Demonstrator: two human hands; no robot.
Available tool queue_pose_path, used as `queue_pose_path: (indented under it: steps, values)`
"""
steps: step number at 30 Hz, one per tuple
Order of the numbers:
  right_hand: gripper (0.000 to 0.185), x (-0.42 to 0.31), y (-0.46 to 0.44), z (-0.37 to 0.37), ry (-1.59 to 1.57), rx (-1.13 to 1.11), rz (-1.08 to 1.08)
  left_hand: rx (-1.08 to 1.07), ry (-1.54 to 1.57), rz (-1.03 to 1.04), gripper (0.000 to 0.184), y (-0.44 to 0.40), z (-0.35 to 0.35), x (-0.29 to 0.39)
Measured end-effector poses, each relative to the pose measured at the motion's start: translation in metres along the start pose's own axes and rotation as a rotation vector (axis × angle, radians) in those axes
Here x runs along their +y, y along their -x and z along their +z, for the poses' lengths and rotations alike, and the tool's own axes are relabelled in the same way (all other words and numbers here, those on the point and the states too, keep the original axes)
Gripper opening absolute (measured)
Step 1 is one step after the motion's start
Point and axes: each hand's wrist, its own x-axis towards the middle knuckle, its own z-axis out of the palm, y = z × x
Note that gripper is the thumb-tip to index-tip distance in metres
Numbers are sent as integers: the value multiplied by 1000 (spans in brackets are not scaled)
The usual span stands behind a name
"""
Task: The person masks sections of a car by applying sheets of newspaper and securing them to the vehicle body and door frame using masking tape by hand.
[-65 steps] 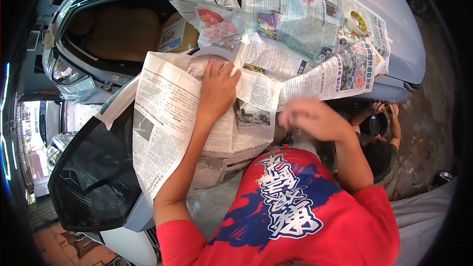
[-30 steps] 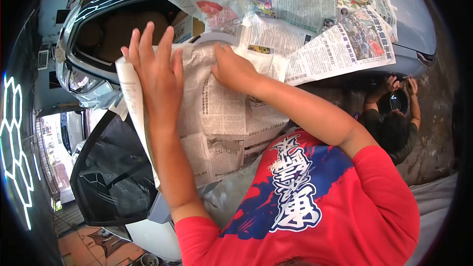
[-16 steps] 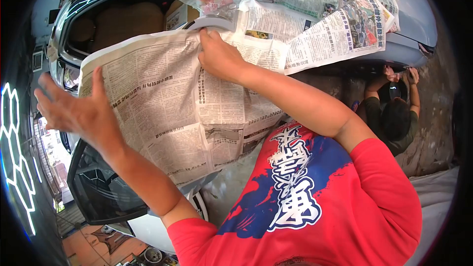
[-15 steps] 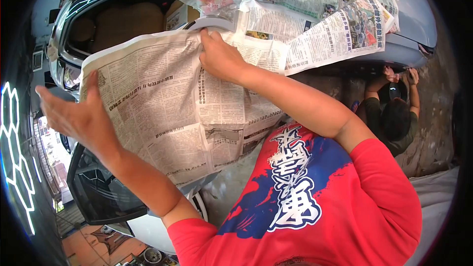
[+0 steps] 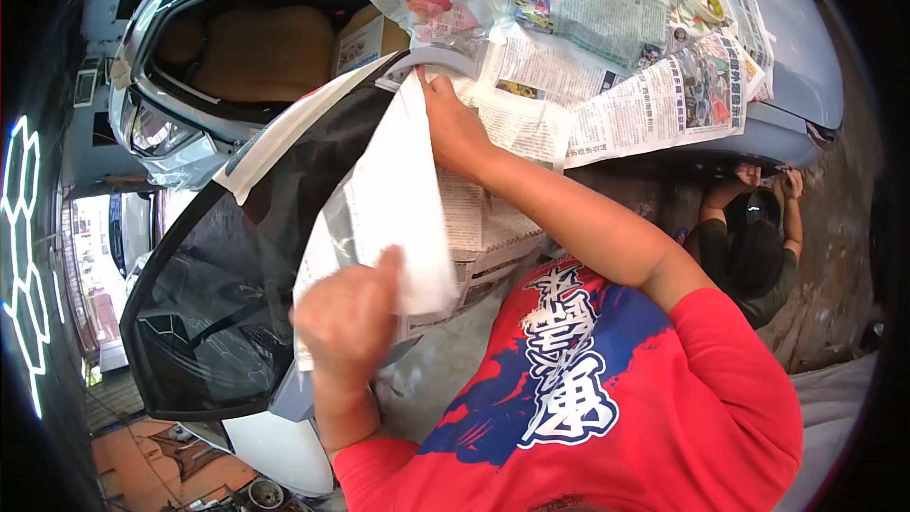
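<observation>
A large newspaper sheet [image 5: 374, 194] hangs over the open car door, its left part folded over toward the right with the pale side showing. My left hand [image 5: 346, 318], slightly blurred, is closed at the lower edge of this folded part. At the sheet's top, beside the grey door handle area, my right hand [image 5: 455, 128] pinches the paper with its fingertips. A narrow paper strip [image 5: 284, 137] runs along the window frame, apart from the folded sheet. Between them the dark door window [image 5: 213, 284] is exposed.
More newspaper [image 5: 578, 28] covers the car body at the top, with a roll of tape [image 5: 702, 0] lying on it. A co-worker [image 5: 758, 246] crouches at the right, hands at the car's lower edge. A seat [image 5: 261, 52] shows inside the car.
My left hand has swung right and down from the far left and closed at the paper. The sheet's left part has folded rightward, uncovering the window. My right hand stays at the top.
</observation>
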Motion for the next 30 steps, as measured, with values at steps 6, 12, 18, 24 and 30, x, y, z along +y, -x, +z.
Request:
queue_pose_path:
  steps: [6, 12, 18, 24, 30]
  values:
    - [68, 9, 1, 8, 21, 72, -64, 192, 97, -263, 30, 15, 16, 2]
    - [68, 1, 4, 5, -20, 54, -16, 417, 238, -852, 23, 2, 6, -34]
    - [65, 5, 2, 5, -21, 73, -34, 515, 352, -954, 31, 20, 27, -56]
    - [61, 6, 1, 6, -47, 96, -71, 497, 262, -909, 21, 19, 28, -61]
    - [56, 4, 0, 1, -45, 56, -50, 436, 114, -558, 45, 27, 19, -65]
